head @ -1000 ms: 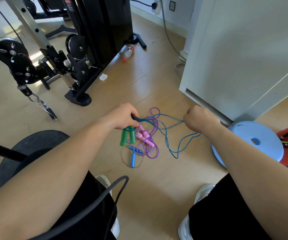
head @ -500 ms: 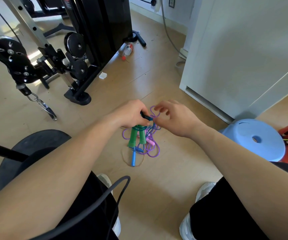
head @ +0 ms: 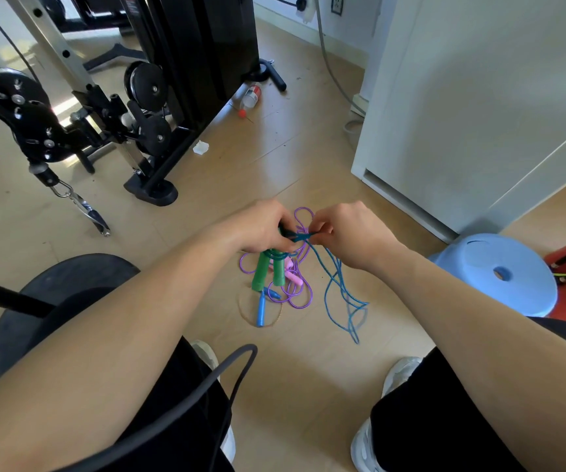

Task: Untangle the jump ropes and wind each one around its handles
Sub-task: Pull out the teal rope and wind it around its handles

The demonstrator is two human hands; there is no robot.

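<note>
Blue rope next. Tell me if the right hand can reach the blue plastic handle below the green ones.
Probably not yet: the right hand pinches the thin blue cord; once freed, nothing covers the blue plastic handle.

Bright daylight, soft shadows, sharp focus, wide-angle bending at edges.

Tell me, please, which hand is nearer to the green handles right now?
Left. The left hand grips the green handles at their top end, so they hang just below it; the right hand is off to their upper right, pinching the blue rope.
</note>
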